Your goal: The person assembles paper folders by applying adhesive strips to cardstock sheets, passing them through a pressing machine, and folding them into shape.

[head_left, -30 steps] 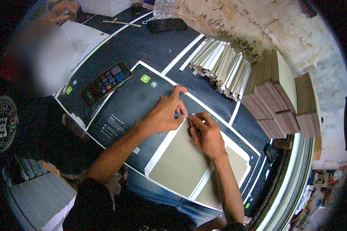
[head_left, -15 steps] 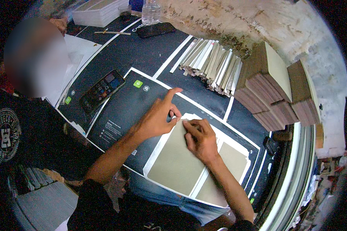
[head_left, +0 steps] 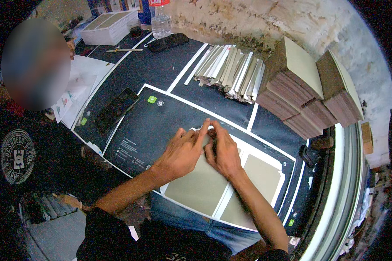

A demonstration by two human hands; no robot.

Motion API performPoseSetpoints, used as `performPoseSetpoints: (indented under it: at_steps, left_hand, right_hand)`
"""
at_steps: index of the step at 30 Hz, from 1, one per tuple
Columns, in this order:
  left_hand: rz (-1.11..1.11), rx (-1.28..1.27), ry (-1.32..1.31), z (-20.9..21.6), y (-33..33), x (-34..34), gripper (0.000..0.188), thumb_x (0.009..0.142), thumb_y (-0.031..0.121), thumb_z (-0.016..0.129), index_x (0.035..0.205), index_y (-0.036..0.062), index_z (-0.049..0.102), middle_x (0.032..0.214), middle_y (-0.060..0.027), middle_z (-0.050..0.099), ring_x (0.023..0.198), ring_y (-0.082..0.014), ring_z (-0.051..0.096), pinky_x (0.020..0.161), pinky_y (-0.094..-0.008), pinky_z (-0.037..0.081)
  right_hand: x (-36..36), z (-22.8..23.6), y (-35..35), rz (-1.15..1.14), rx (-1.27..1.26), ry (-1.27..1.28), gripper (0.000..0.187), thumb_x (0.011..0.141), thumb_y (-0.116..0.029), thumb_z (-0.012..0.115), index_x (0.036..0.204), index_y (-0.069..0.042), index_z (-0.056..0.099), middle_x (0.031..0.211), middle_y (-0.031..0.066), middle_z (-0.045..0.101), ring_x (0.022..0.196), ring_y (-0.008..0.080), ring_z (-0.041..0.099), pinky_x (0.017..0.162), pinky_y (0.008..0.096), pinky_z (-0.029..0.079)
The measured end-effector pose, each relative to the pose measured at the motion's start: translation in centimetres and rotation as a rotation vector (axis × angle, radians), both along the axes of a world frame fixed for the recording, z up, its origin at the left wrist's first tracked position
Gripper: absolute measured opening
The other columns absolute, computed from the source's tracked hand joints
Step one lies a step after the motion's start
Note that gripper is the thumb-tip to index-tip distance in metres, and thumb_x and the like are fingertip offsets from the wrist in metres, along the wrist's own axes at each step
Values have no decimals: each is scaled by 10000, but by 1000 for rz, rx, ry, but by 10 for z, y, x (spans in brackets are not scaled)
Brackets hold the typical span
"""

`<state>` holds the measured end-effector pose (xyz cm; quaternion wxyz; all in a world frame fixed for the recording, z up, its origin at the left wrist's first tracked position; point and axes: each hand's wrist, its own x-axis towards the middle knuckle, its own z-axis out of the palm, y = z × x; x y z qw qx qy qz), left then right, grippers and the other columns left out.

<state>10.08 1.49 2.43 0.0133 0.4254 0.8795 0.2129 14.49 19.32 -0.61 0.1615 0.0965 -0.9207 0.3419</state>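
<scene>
Grey board panel (head_left: 200, 185) lay flat on a white-edged sheet (head_left: 272, 152), on the dark printed table cover (head_left: 161, 126), right in front of the person. A second grey board panel (head_left: 259, 176) lay just right of it, a narrow white gap between them. Both hands met at the far edge of the first panel. Left hand (head_left: 182, 152) lay palm down, fingers stretched forward and close together, pressing on the panel's far edge. Right hand (head_left: 222, 150) touched the left one, fingers bent down onto the same edge; could not tell whether they pinched the paper or only pressed it. Neither hand lifted anything.

Left of the panel, a dark phone (head_left: 116, 109) lay on the cover, well apart from the hands. Beyond the panel, a fan of narrow grey and white strips (head_left: 231, 71) lay piled. Right of the strips and beyond the panel's right side, stacks of brown boards (head_left: 294, 85) stood, with another stack (head_left: 339, 91) just beside. Far beyond the panel, a clear plastic bottle (head_left: 161, 21) stood upright, a dark flat case (head_left: 167, 41) just before it, a stack of white sheets (head_left: 109, 26) further left. Another person in a dark printed shirt (head_left: 21, 152) sat left of the panel, loose white papers (head_left: 78, 87) near them.
</scene>
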Motion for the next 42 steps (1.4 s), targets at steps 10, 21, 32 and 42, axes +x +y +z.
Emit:
performPoseSetpoints:
  at_steps: [10, 21, 32, 42]
  left_hand:
    - [80, 217, -230, -15, -14, 1, 752, 933, 179, 678, 1512, -15, 239, 1216, -211, 670, 1126, -358, 604, 983, -485, 371]
    - [40, -27, 56, -15, -15, 4, 664, 967, 251, 631, 1507, -32, 369, 1614, -213, 251, 1295, -355, 431, 1006, -527, 335]
    - [117, 186, -60, -34, -12, 9, 671, 910, 182, 699, 1488, 4, 409, 1598, -189, 302, 1233, -314, 477, 989, -473, 347]
    - [89, 33, 72, -27, -10, 9, 622, 913, 215, 683, 1461, 1, 480, 1602, -202, 268, 1235, -349, 443, 992, -505, 348]
  right_hand:
    - [-3, 5, 5, 190, 27, -44, 973, 809, 14, 658, 1596, -48, 90, 1651, 243, 109, 1448, 453, 318, 1161, 563, 314]
    - [5, 12, 0, 40, 115, 47, 1015, 772, -82, 696, 1597, -31, 106, 1566, 251, 282, 1404, 391, 386, 1117, 570, 263]
    - [1, 5, 2, 159, 59, -14, 988, 796, 28, 615, 1602, -26, 46, 1635, 262, 173, 1412, 429, 364, 1134, 579, 284]
    - [6, 11, -3, 32, 136, 6, 979, 813, -144, 655, 1599, -12, 86, 1511, 260, 367, 1297, 408, 463, 1092, 599, 270]
